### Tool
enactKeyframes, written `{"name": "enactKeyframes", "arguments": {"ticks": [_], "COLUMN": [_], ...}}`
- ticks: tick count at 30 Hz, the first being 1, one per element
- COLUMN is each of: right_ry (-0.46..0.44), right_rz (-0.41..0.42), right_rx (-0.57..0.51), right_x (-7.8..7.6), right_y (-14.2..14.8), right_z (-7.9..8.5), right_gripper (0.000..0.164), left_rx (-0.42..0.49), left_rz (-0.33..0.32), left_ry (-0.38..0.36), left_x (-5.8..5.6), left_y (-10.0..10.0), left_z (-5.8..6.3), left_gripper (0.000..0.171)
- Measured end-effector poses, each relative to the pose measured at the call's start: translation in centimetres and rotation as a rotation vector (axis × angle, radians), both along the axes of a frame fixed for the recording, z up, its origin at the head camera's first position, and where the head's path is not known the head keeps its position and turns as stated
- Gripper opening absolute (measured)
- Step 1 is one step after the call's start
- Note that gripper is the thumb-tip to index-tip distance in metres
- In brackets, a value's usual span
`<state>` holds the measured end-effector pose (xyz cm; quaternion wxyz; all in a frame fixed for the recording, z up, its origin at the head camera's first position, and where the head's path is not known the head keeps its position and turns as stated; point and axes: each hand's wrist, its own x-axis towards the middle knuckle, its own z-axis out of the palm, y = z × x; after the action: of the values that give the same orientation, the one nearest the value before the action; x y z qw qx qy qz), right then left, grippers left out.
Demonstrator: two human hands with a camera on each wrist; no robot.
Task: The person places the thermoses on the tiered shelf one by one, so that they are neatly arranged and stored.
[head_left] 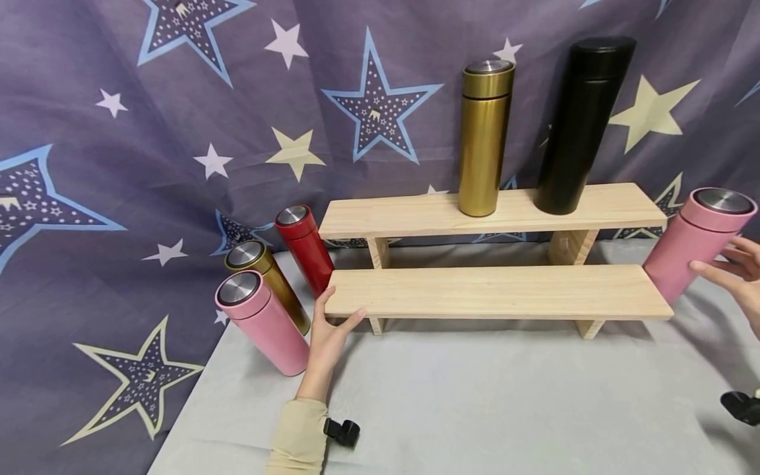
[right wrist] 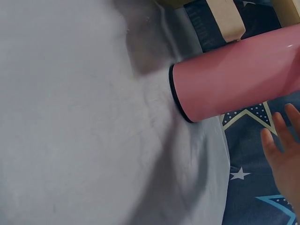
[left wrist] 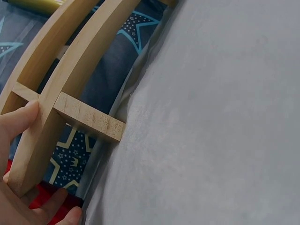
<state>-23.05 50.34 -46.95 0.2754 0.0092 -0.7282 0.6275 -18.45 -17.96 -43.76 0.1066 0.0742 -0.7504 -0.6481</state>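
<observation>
My left hand (head_left: 328, 340) grips the left end of the lower board of a pale two-level wooden shelf (head_left: 499, 290). In the left wrist view its thumb (left wrist: 23, 117) lies against the board's edge, other fingers beyond the end. At the shelf's right end a pink vacuum flask (head_left: 689, 254) stands upright on the table. Beside that flask is my right hand (head_left: 739, 277), its fingers spread. The right wrist view shows a gap between those fingers and the pink flask (right wrist: 234, 75). On the upper board stand a gold flask (head_left: 487, 145) and a taller black flask (head_left: 582, 132).
Left of the shelf stand a red flask (head_left: 309, 254), a gold flask (head_left: 273, 280) and another pink flask (head_left: 270, 326), close together. A grey cloth (head_left: 475, 402) covers the table. Behind hangs a purple star-patterned curtain (head_left: 237, 105).
</observation>
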Motion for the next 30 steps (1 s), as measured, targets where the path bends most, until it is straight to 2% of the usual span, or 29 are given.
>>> {"name": "enactKeyframes", "arguments": {"ticks": [3, 9, 15, 19, 23, 27, 30], "right_ry": [-0.075, -0.209, -0.290, -0.279, -0.263, -0.244, -0.176], "right_rz": [-0.018, -0.021, -0.014, -0.017, -0.052, -0.112, -0.101], "right_rx": [0.069, 0.176, 0.183, 0.162, 0.129, 0.094, -0.005], "right_x": [-0.2, 1.5, 3.3, 3.6, 3.0, 1.8, 0.8], "right_y": [-0.3, -3.8, -8.1, -9.0, -8.3, -6.0, -4.1], "right_z": [0.1, 2.1, 4.9, 5.8, 5.1, 2.6, 0.7], "right_gripper": [0.073, 0.067, 0.061, 0.059, 0.059, 0.067, 0.071], "left_rx": [-0.001, -0.002, 0.000, -0.003, -0.006, 0.002, 0.007], "left_rz": [-0.001, 0.004, 0.005, 0.005, 0.009, 0.003, 0.002], "left_ry": [-0.004, -0.006, -0.013, 0.001, 0.004, -0.002, -0.001], "left_x": [-0.1, -0.1, -0.1, -0.2, -0.2, -0.2, -0.2], "left_y": [-0.1, 0.0, 0.1, 0.0, 0.0, 0.0, 0.1], "left_z": [-0.1, -0.3, -0.5, -0.3, -0.1, -0.2, -0.2], "left_gripper": [0.081, 0.081, 0.081, 0.081, 0.081, 0.081, 0.081]}}
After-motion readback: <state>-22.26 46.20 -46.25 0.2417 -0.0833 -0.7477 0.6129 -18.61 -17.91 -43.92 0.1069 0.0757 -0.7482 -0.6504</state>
